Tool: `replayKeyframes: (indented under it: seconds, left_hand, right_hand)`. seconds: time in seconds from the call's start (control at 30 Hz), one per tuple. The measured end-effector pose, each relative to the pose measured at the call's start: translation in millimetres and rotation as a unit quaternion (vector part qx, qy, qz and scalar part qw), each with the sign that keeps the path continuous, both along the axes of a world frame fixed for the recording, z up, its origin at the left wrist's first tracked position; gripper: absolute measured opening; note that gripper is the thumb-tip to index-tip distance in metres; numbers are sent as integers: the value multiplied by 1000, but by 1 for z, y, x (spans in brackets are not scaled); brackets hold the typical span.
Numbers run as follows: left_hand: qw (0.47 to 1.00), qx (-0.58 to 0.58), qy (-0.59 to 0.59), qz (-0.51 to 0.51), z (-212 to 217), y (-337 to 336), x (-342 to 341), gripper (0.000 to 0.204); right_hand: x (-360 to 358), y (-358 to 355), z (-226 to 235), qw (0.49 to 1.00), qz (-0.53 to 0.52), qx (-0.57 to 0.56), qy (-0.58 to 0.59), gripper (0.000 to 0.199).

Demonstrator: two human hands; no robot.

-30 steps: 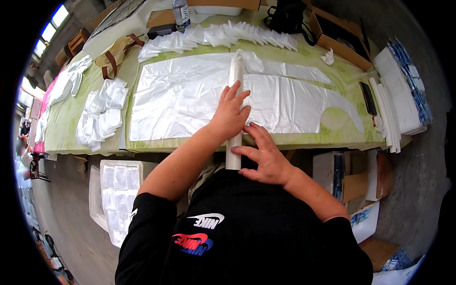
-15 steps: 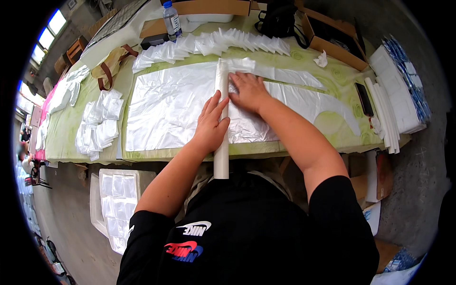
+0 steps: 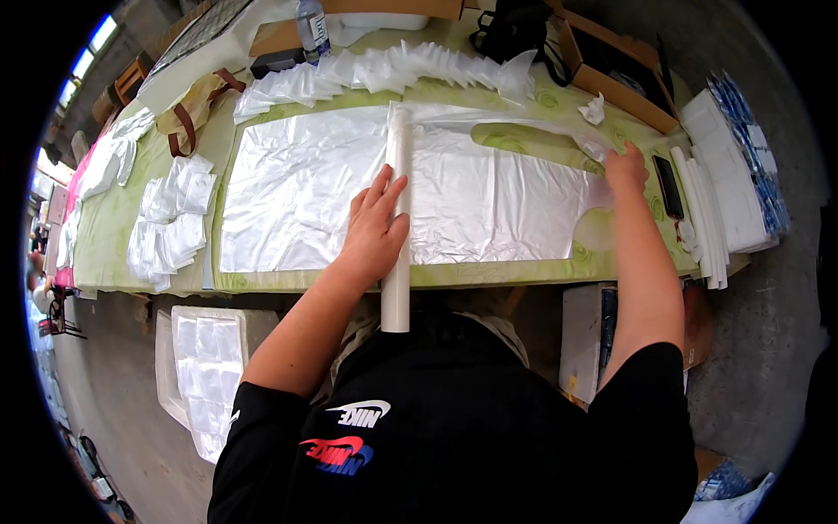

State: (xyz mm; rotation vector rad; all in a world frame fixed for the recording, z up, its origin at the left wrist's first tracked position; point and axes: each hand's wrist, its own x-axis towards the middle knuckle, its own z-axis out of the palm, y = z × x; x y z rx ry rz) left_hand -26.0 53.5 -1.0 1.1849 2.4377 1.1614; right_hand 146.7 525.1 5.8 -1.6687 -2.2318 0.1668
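Observation:
A long white tube [image 3: 398, 262] lies across a thin clear plastic bag with handle strips [image 3: 497, 205], its near end jutting past the table edge. On the tube rests my left hand [image 3: 375, 229], fingers stretched out and spread, pressing from above. My right hand [image 3: 627, 169] is over at the table's right part, fingers closed at the end of one of the bag's handle strips, which is lifted and pulled taut toward it. The fingertips are partly hidden. Left of the tube the bag's wide part [image 3: 292, 192] lies flat on the green tablecloth [image 3: 340, 281].
A row of folded plastic packets [image 3: 384, 72] runs along the back. More packets [image 3: 175, 214] lie at left. A phone [image 3: 667, 187] and white rolls [image 3: 703, 218] are at right. Behind stand a bottle [image 3: 312, 31] and an open carton [image 3: 602, 61]. A bin of packets [image 3: 209, 367] stands below.
My right hand has moved from beside the tube to the far right, drawing up a handle strip of the bag. My left hand stays on the tube.

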Motion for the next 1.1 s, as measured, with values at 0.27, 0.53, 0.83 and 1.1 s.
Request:
replayKeyframes:
  seconds: [0.27,0.53,0.83,1.1]
  left_hand:
    - [998,-22,-47,38,21,0,-3,66]
    - [999,-4,5,45,13,-2,7,50]
    - [998,3,38,56,4,-27,1,46]
    - [998,6,37,44,8,-28,2,49]
  right_hand:
    - [-41,-165,-23,871,423,170,185,62]
    - [-139,-206,-3,936,349,6,-47,60]
    - [-147,-266,14,839,520,148,60,46]
    - [-190,-220,26,927,332,-82,-151,53]
